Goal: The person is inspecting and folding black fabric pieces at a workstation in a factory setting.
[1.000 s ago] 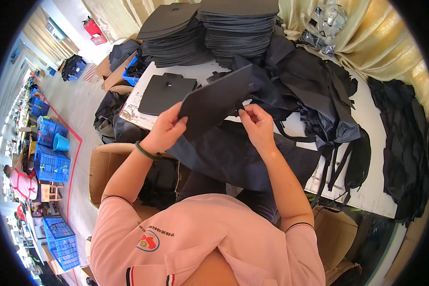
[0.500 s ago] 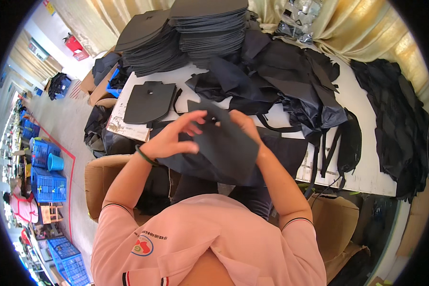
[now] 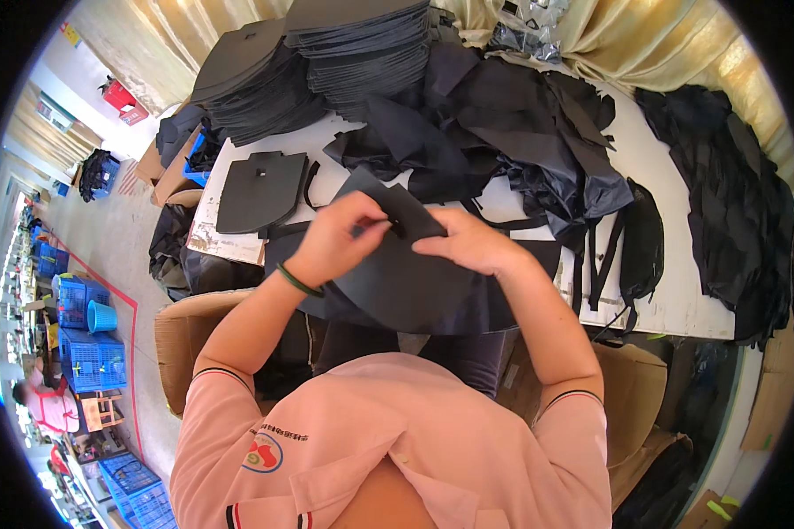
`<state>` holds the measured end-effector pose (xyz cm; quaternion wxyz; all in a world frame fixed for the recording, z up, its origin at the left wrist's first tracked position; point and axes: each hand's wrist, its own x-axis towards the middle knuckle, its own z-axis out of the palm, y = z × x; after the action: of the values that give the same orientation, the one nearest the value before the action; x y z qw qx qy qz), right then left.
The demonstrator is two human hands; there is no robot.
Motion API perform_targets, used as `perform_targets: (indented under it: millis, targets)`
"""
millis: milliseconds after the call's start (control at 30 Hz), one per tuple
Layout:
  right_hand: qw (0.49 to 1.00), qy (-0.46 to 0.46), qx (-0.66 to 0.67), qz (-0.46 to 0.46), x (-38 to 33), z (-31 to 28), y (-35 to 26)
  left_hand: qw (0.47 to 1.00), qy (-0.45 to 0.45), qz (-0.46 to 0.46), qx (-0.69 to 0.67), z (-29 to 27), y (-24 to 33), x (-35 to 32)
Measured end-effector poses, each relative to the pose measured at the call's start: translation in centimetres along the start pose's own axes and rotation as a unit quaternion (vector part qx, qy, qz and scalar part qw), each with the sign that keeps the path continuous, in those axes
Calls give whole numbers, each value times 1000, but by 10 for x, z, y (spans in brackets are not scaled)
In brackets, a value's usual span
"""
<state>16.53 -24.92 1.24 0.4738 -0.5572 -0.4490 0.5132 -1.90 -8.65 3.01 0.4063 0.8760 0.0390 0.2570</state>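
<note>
A thin black panel (image 3: 406,286) with a rounded lower end and a small slot near its top tab lies tilted in front of me, over black fabric. My right hand (image 3: 469,240) grips its upper right edge, thumb on the top face. At the slot, my left hand (image 3: 340,231) is closed in a pinch; what its fingertips hold, if anything, is too small to make out. Another black panel (image 3: 260,194) of the same shape, slot showing, rests flat on the white table to the left.
Tall stacks of black panels (image 3: 357,57) stand at the back of the table (image 3: 670,291). Crumpled black fabric (image 3: 529,132) covers its middle, with a black strapped pouch (image 3: 644,247) at the right. Open cardboard boxes (image 3: 181,344) sit below the near edge. Blue crates (image 3: 93,361) line the floor at left.
The panel has turned and come down flatter, showing its broad face. My left hand has gone from spread fingers to a pinch at the slot. The right thumb now lies over the panel's edge.
</note>
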Motion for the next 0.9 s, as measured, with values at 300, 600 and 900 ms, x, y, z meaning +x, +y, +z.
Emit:
perform_targets:
  millis: [300,600,900]
  targets:
    - [974,60,-209,65,-14,-86,55,897,220,-246,-292,-110,-43,-65]
    - [921,162,-331,127,-55,-87,62,888,130,-343,277,-158,-132,-99]
    - [876,168,-451,19,-68,-47,13,944,-326,-15,-38,50,-53,73]
